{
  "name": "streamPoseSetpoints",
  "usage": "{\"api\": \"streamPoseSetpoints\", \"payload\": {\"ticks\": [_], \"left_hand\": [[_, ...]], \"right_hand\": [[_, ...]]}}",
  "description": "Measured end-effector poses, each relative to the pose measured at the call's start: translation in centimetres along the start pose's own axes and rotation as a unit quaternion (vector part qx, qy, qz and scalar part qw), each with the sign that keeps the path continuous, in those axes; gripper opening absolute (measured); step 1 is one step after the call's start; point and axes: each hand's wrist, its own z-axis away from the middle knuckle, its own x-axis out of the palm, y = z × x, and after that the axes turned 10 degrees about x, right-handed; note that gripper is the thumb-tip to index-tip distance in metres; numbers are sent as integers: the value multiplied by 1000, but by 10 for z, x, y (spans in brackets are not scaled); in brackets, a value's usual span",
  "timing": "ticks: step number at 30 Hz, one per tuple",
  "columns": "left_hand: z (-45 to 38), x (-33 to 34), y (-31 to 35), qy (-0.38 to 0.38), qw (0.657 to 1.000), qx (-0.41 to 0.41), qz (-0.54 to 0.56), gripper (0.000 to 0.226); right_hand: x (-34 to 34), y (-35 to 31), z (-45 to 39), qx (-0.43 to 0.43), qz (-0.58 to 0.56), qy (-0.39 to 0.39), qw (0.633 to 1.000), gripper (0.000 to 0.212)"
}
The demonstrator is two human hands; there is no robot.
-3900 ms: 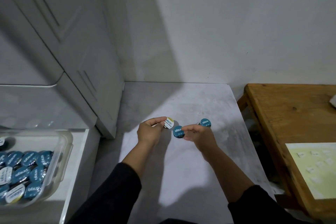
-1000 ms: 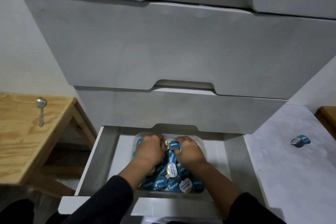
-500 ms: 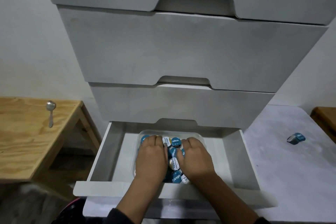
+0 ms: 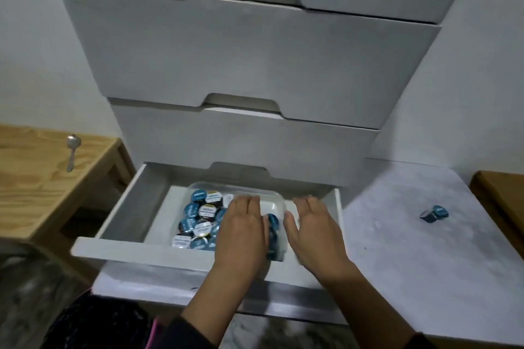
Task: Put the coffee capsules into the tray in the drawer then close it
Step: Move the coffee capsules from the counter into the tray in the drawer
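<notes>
The bottom drawer (image 4: 124,207) is pulled out, low in the middle of the frame. A clear tray (image 4: 279,204) sits inside, full of coffee capsules (image 4: 198,221). The left hand (image 4: 241,232) is flat over the tray, fingers straight. The right hand (image 4: 317,232) is spread just beside it, holding nothing. One blue capsule (image 4: 433,213) lies on the counter (image 4: 425,278) at right.

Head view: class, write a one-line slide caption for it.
Open left hand and right hand over the capsule tray in the open drawer; one capsule remains outside.
</notes>
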Motion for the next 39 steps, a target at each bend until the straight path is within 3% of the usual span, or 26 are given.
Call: {"api": "streamPoseSetpoints", "payload": {"ticks": [9, 16, 21, 27, 35, 39], "left_hand": [[-17, 70, 170, -42, 994, 49, 91, 43], [-23, 126, 262, -126, 983, 43, 129, 46], [-49, 169, 293, -203, 966, 15, 159, 44], [-100, 223, 315, -255, 938, -53, 227, 41], [-162, 276, 332, -266, 884, -174, 343, 38], [-180, 292, 334, -253, 884, -185, 346, 35]], "right_hand": [[-73, 172, 3, 53, 17, 42, 998, 43], [-94, 288, 8, 123, 44, -19, 991, 45], [-79, 354, -9, 119, 42, 15, 992, 33], [-64, 404, -61, 133, 54, -22, 989, 27], [-52, 433, -141, 177, -40, -85, 980, 35], [-42, 441, -169, 160, -60, -122, 978, 32]]}}
